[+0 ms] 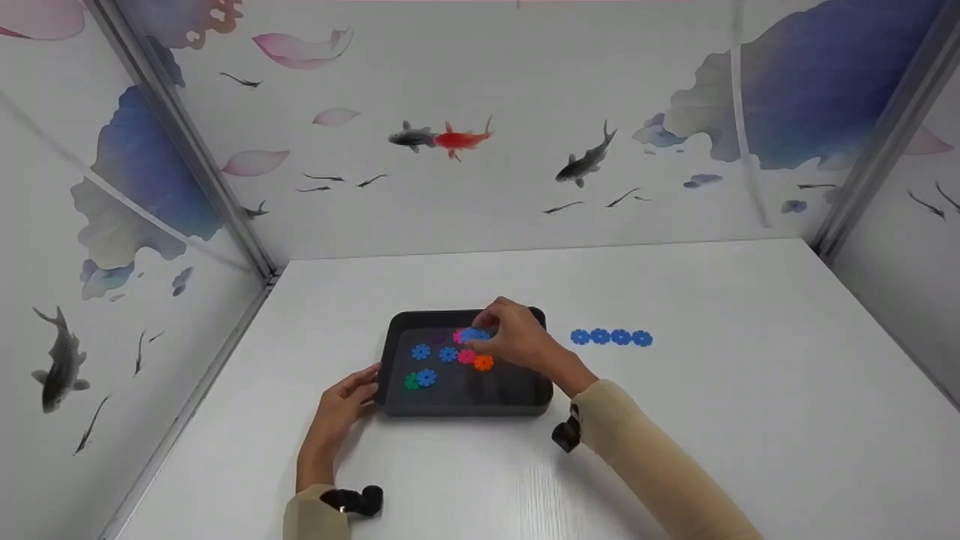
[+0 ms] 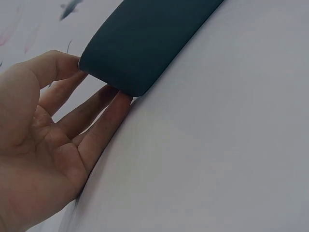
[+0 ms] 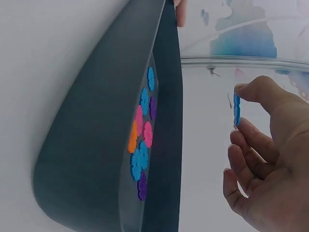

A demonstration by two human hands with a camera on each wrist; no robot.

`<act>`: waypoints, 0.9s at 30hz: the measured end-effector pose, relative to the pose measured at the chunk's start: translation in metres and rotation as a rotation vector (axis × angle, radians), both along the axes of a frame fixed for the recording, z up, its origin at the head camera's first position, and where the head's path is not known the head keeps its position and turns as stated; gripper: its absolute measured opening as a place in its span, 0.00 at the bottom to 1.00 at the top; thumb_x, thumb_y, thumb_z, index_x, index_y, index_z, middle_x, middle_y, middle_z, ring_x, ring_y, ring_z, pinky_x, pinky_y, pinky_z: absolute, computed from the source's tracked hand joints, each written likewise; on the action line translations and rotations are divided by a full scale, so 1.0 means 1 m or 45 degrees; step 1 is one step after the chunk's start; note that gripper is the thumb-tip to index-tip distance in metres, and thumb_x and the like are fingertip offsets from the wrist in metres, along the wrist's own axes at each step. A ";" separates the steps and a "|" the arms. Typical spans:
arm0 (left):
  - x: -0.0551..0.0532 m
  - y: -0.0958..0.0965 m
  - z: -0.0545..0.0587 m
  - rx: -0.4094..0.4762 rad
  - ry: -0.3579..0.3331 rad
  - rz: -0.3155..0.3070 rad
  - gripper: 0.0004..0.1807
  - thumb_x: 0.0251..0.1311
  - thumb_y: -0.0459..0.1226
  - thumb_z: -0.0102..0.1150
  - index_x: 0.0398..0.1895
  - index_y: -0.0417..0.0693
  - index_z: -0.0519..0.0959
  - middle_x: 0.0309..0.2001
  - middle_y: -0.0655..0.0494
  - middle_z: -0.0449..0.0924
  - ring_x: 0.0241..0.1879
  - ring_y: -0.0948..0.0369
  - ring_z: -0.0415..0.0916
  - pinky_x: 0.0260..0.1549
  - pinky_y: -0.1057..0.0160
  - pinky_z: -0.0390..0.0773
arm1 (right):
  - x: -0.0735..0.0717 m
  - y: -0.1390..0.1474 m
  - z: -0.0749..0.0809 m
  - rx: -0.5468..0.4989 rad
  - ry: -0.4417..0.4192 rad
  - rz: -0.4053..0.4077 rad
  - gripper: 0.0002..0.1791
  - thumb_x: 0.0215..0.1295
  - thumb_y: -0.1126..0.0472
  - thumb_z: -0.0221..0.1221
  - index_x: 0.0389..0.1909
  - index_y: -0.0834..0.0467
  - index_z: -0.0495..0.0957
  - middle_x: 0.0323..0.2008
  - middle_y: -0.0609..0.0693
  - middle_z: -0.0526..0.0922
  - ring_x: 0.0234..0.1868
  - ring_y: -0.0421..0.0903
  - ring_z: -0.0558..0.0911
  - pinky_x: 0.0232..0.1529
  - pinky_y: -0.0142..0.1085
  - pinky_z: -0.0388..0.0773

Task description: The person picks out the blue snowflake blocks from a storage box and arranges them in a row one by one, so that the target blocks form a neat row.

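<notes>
My right hand is over the back right part of a black tray, palm toward its own wrist camera. Thumb and fingertips pinch a blue flower-shaped plastic disc by its edges, raised above the rim in the right wrist view. At the tray's left side, my left hand holds the wall, thumb at the rim and other fingertips down by the base. Inside the tray lie loose flower-shaped discs: several blue ones, an orange disc, a green disc, pink ones and a purple disc.
To the right of the tray, several blue flower-shaped discs lie in a straight row on the white table. White panels printed with fish and petals enclose the table at the back and sides.
</notes>
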State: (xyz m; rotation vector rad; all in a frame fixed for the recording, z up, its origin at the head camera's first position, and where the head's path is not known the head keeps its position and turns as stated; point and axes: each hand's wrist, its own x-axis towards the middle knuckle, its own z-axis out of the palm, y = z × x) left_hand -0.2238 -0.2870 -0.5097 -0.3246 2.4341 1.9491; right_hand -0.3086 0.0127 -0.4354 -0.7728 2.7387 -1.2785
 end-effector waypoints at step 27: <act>-0.002 -0.002 -0.003 0.005 -0.009 0.003 0.22 0.72 0.36 0.53 0.68 0.50 0.74 0.69 0.43 0.72 0.65 0.50 0.74 0.62 0.55 0.78 | 0.004 0.090 -0.010 -0.118 0.073 -0.235 0.17 0.56 0.56 0.72 0.45 0.58 0.83 0.46 0.54 0.81 0.51 0.54 0.79 0.53 0.47 0.81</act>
